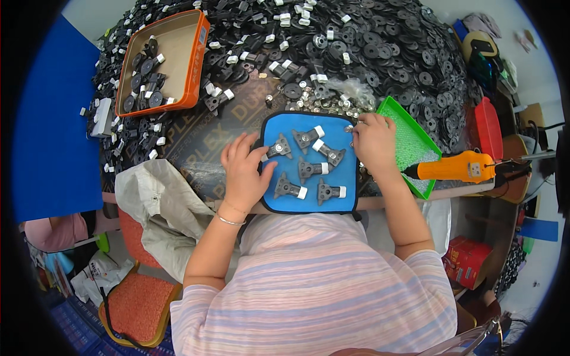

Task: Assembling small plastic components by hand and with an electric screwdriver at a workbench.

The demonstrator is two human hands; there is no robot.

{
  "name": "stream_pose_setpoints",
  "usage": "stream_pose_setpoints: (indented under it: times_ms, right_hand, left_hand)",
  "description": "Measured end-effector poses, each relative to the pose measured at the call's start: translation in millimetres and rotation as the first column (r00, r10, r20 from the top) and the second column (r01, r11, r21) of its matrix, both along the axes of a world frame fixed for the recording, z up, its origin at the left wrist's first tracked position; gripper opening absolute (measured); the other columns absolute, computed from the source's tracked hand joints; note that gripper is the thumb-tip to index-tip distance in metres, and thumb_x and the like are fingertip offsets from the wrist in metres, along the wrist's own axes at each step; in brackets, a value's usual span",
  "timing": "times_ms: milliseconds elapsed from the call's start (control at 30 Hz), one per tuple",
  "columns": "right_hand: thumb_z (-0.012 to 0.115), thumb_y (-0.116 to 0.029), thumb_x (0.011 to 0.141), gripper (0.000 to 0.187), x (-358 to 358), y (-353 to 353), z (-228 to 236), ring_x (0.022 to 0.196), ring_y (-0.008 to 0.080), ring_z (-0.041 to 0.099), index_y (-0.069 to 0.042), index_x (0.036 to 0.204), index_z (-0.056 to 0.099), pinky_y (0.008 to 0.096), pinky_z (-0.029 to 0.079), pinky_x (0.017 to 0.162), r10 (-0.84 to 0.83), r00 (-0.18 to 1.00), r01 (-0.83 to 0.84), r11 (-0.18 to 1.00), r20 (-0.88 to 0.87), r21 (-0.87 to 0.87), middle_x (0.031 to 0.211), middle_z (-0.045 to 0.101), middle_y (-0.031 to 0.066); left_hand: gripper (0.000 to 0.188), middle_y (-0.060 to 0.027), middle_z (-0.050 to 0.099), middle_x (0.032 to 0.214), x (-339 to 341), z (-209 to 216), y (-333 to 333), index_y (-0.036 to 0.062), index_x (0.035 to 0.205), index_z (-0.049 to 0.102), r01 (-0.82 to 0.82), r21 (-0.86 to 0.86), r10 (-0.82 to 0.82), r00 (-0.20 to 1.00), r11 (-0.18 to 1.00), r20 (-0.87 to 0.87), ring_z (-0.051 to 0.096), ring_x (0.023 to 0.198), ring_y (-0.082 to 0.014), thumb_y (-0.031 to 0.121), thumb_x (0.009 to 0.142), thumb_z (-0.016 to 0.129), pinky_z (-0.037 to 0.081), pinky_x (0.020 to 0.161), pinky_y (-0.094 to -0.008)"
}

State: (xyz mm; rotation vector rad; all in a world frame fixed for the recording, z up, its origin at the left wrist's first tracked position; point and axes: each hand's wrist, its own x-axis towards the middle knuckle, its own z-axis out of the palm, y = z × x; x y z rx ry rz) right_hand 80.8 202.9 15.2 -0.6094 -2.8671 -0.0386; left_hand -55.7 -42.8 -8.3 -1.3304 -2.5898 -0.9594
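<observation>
Head: left hand (244,169) spread wide, nine o'clock on blue mat (338,126); right hand (375,142) bunched narrow, two o'clock, hold unclear; a fumble might scatter metal pieces (306,95) among black parts (312,169)

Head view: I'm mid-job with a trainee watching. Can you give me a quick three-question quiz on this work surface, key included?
1. Count: how many black parts with white ends lie on the blue mat?
2. True or false: the right hand is gripping the orange power tool.
3. Fill in the blank: the tray just to the right of the right hand is coloured ____.

Key:
1. Six.
2. False; the hand is by the mat's upper right edge, apart from the tool.
3. Green.
</observation>
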Motion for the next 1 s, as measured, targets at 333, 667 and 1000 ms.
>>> stream_pose_setpoints:
  times_ms: [333,667,1000]
  right_hand:
    - [0.068,-0.009,0.072,0.007,-7.2,-11.2,14.0,0.113,0.022,0.05,-0.011,0.079,0.069,0.0463,0.03,0.101,0.037,0.998,-0.045,0.975,-0.041,-0.218,0.111,0.059,0.0019]
    - [0.072,-0.016,0.071,0.01,-11.7,-8.5,6.8,0.119,0.02,0.046,-0.017,0.081,0.073,0.0529,0.025,0.105,0.06,0.996,-0.046,0.98,0.066,-0.193,0.115,0.057,0.0007]
    - [0.073,-0.017,0.068,0.009,-21.3,-9.0,0.7,0.12,0.0201,0.045,-0.017,0.078,0.073,0.0568,0.022,0.105,0.162,0.986,-0.153,0.975,0.042,-0.164,0.115,0.058,-0.0003]
  left_hand:
    - [0.029,-0.0122,0.054,0.124,12.3,17.4,-10.0,0.0079,0.095,0.067,0.056,-0.014,-0.055,0.997,0.998,0.057,0.042,0.123,-0.0325,0.02,0.069,0.074,0.025,0.102,-0.0476]
    - [0.028,-0.0108,0.054,0.125,12.1,14.0,-11.5,0.0082,0.094,0.067,0.062,-0.021,-0.061,0.997,0.998,0.052,0.042,0.124,-0.0315,0.019,0.07,0.074,0.026,0.102,-0.046]
    - [0.028,-0.0102,0.054,0.125,11.1,12.1,-15.6,0.0087,0.094,0.067,0.054,-0.024,-0.052,0.997,0.998,0.049,0.043,0.124,-0.0309,0.02,0.07,0.075,0.026,0.102,-0.0439]
